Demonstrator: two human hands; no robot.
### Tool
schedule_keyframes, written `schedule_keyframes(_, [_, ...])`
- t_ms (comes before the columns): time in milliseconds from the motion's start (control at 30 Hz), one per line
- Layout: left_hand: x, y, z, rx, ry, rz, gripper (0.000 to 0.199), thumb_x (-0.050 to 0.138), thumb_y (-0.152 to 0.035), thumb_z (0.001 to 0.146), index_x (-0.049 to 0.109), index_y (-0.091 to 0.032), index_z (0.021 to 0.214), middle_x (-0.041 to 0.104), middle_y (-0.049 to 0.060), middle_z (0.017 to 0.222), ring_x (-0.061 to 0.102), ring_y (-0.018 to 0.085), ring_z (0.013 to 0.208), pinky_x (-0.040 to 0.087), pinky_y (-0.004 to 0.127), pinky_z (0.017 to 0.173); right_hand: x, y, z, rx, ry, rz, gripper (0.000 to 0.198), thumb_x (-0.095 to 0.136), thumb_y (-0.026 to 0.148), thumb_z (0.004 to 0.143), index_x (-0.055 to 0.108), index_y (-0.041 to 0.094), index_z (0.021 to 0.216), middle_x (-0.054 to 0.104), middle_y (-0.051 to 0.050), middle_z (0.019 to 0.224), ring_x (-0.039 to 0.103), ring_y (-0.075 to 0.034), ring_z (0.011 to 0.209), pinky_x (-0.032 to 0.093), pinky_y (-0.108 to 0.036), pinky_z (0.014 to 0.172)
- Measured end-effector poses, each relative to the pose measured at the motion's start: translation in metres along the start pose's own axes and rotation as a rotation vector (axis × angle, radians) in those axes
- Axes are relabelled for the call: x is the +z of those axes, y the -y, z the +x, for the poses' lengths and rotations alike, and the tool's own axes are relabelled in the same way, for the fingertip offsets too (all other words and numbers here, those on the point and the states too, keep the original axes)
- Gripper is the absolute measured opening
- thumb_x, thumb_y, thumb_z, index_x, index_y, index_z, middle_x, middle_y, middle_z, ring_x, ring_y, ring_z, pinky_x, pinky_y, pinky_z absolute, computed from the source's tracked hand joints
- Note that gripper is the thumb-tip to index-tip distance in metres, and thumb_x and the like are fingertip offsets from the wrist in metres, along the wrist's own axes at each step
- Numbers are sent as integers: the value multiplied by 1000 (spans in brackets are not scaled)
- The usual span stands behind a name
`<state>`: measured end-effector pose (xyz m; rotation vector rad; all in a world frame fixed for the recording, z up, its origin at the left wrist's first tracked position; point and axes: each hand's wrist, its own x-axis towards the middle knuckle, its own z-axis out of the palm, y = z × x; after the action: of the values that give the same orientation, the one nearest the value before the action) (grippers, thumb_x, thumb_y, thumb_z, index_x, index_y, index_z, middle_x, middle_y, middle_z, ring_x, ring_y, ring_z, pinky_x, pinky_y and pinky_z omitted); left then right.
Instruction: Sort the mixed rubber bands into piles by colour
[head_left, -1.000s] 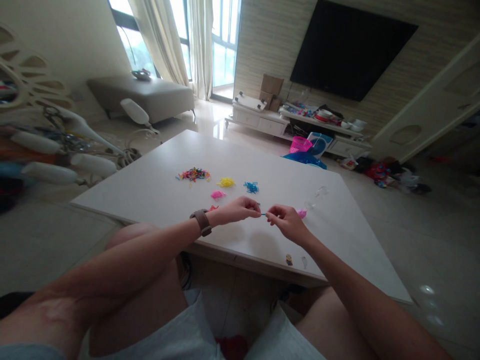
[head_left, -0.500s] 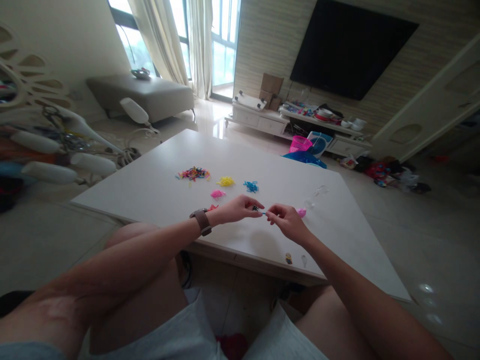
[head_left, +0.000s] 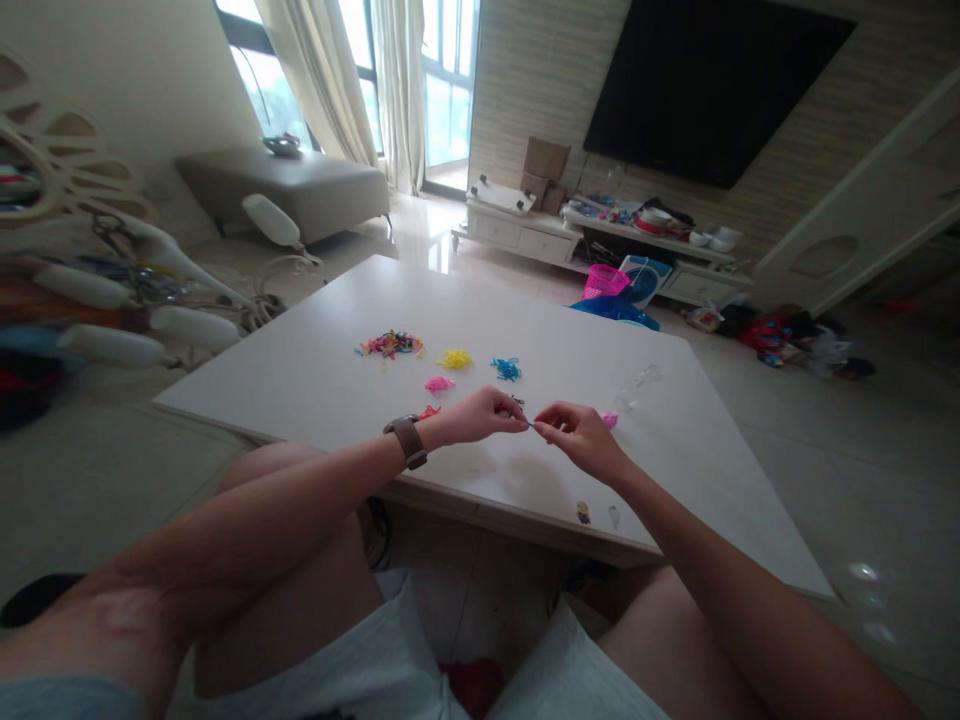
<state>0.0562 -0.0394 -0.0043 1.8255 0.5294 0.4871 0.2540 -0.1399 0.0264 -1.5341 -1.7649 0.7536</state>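
My left hand [head_left: 489, 414], with a brown-strapped watch [head_left: 409, 441] on its wrist, is closed in a pinch over the white table. Facing it is my right hand [head_left: 579, 436], thumb and index finger pinched too. Between the fingertips shows a thin, short blue strip [head_left: 531, 425], too small to make out fully. Several small dark pieces [head_left: 517, 401] lie just behind my left fingers. A bright pink piece [head_left: 610, 420] is partly covered by my right hand. Small red pieces [head_left: 430, 412] show behind my left wrist.
On the table [head_left: 315, 370] lie a mixed-colour pile [head_left: 391, 345], a yellow pile [head_left: 456, 359], a blue pile [head_left: 506, 369] and a pink pile [head_left: 438, 384]. Clear items [head_left: 649, 375] sit at the right. A small yellow figure [head_left: 583, 513] and a clear piece [head_left: 614, 517] lie near the front edge.
The left fingers have drawn closer together, and both hands keep pinching at the blue strip. The view has shifted slightly.
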Motion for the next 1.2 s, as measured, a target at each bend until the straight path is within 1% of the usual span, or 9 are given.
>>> schedule_keyframes(200, [0,0,0,-6,-1,17,35,72,-46,78,79,-12,86,51,-2,59,36,9,57,26,26,54,-1,2,-2,-16,10,-38,25,65,41,87,72,18,81,71,-3,74,61,-15,65,47,-26,59])
schedule_keyframes(333, [0,2,0,21,2,14,35,72,-46,78,78,-12,86,53,-1,63,39,10,60,27,26,55,0,2,-2,-31,4,-73,20,65,37,86,71,19,79,70,-2,72,60,-15,64,46,-27,59])
schedule_keyframes(533, [0,-5,-2,3,28,-10,35,72,-46,78,77,-12,85,48,-2,59,35,10,58,25,26,54,0,6,-3,-24,-26,-84,19,64,33,85,71,19,76,69,-2,68,58,-15,62,45,-27,58])
schedule_keyframes(700, [-12,-9,6,-5,-15,-47,27,74,-38,74,74,-11,78,56,0,64,43,10,61,31,25,57,-17,6,4,-15,-79,-92,18,65,32,81,70,18,70,67,-2,64,57,-15,59,42,-27,56])
schedule_keyframes(800, [-20,-9,13,-1,-78,-31,27,75,-38,73,74,-11,77,55,-1,61,43,10,59,30,25,56,-26,4,9,8,-131,-67,18,66,33,79,71,17,71,67,-3,64,57,-15,59,42,-27,56])
schedule_keyframes(867, [-19,-9,15,10,-85,-26,28,75,-39,73,74,-12,77,53,-2,60,42,9,58,29,25,55,-23,3,10,10,-123,-36,18,66,33,79,71,17,73,68,-3,65,58,-15,60,42,-27,57])
schedule_keyframes(1000, [-11,-9,15,36,-26,-3,27,74,-39,74,75,-12,77,56,-1,60,43,10,59,32,25,56,-10,4,9,-7,-85,-30,18,65,32,80,70,17,72,65,-1,63,56,-14,60,41,-26,56])
schedule_keyframes(1133, [-12,-11,15,61,-48,-12,27,72,-37,77,77,-12,83,64,2,68,49,11,64,36,25,60,-12,2,8,3,-139,-44,19,63,33,81,68,17,71,64,-1,62,56,-14,59,41,-26,56])
schedule_keyframes(1200, [-16,-11,15,53,-81,-1,28,71,-37,78,78,-11,85,63,2,68,48,10,62,36,25,60,-16,-1,8,14,-163,-47,19,63,33,82,67,17,72,64,-1,62,57,-15,59,42,-27,57])
